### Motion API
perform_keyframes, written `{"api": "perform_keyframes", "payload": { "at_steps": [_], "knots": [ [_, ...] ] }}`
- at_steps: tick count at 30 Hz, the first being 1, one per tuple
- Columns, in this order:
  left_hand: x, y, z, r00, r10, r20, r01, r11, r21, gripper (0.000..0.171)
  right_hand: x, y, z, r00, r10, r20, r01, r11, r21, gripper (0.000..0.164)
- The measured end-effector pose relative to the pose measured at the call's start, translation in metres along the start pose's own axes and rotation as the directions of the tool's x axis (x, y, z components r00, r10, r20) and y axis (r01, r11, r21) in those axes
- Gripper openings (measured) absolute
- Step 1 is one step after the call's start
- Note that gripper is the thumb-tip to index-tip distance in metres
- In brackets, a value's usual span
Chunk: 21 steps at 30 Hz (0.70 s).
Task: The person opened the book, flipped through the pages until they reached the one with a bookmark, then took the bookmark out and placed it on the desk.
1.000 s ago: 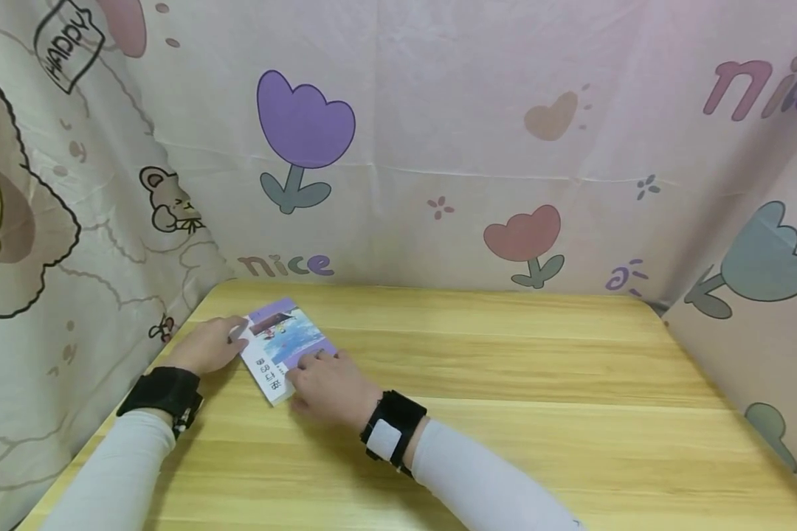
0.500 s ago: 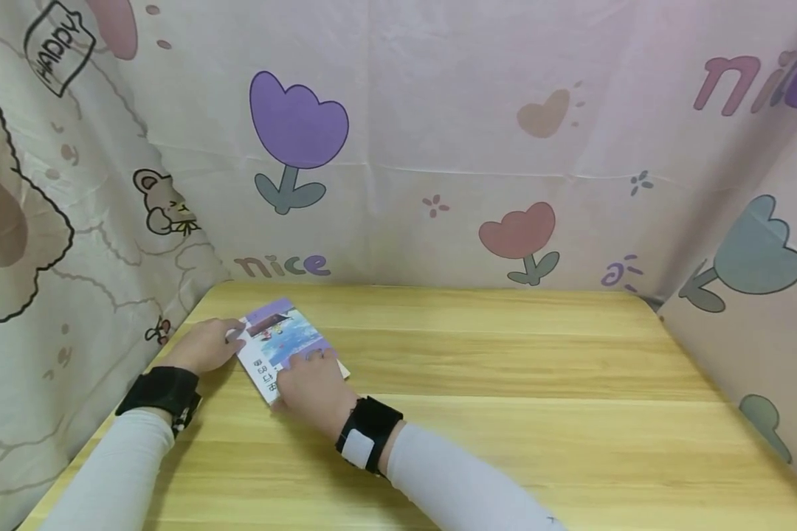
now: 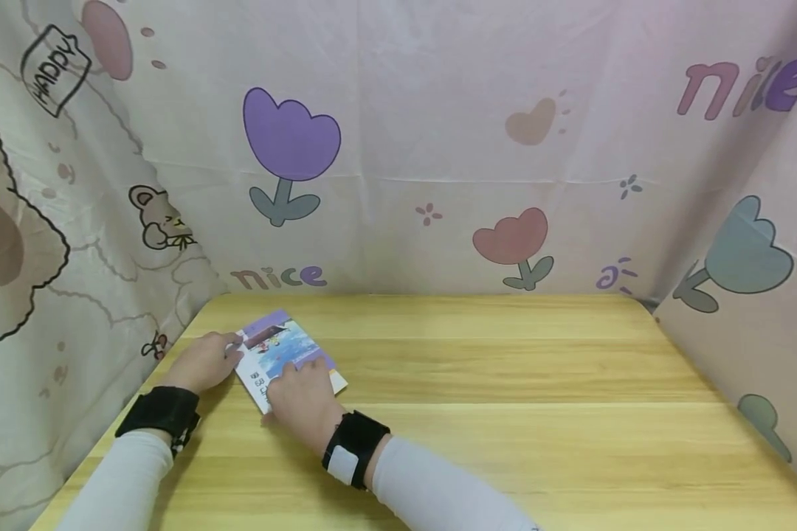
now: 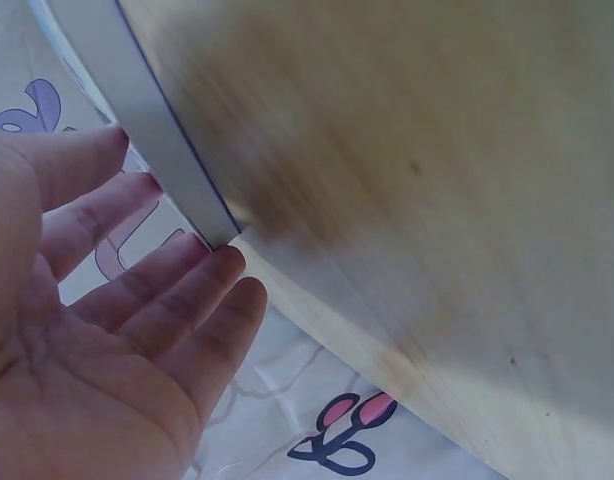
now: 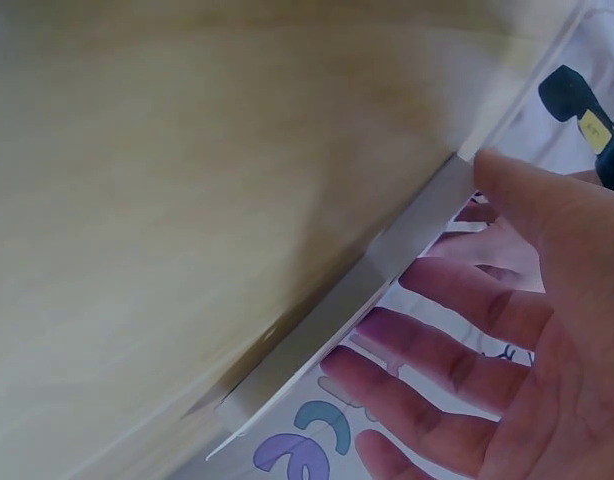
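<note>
A book (image 3: 280, 351) with a purple, blue and white cover lies flat and angled on the left part of the wooden table. My left hand (image 3: 202, 363) touches its left edge; in the left wrist view the fingers (image 4: 177, 290) reach the spine-like side (image 4: 152, 110) with little bend. Over the lower part of the cover lies my right hand (image 3: 304, 404), hiding some printed characters. In the right wrist view its fingers (image 5: 437, 355) extend loosely over the cover, while the thumb is at a corner of the book's side (image 5: 357, 305).
The wooden table (image 3: 505, 413) extends to the right of the book. A printed cloth (image 3: 398, 147) with flowers and lettering hangs behind and along both sides. Both wrists carry black bands (image 3: 162, 411).
My right hand has slid left and toward the near corner of the book, uncovering its right corner and covering more characters. The left hand stays at the left edge. The view has shifted slightly.
</note>
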<state>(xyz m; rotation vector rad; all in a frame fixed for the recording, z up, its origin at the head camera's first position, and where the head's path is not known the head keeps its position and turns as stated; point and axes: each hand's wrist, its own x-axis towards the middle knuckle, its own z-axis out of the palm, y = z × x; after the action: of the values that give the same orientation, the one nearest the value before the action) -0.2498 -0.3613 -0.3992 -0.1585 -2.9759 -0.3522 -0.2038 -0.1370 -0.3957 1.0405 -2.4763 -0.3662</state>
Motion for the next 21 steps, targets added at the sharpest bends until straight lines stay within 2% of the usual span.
{"api": "perform_keyframes", "payload": {
  "at_steps": [4,9,15,21],
  "knots": [
    [-0.002,0.001,0.001,1.0,-0.007,-0.008,0.007,1.0,0.007,0.035,0.0,-0.002,-0.001,1.0,0.008,0.02,-0.008,1.0,0.01,0.054],
    [-0.006,0.005,0.0,1.0,0.021,-0.022,-0.021,1.0,0.017,0.034,-0.004,0.0,0.0,0.998,-0.003,0.056,0.001,1.0,0.026,0.049],
    [-0.005,0.01,0.002,0.998,0.051,-0.029,-0.05,0.999,0.021,0.039,-0.011,0.011,0.003,0.998,0.018,0.053,-0.022,0.996,0.085,0.039],
    [-0.004,0.018,0.004,0.998,0.065,-0.025,-0.065,0.998,0.016,0.038,-0.019,0.024,0.006,0.999,0.013,0.049,-0.017,0.997,0.076,0.04]
  ]
}}
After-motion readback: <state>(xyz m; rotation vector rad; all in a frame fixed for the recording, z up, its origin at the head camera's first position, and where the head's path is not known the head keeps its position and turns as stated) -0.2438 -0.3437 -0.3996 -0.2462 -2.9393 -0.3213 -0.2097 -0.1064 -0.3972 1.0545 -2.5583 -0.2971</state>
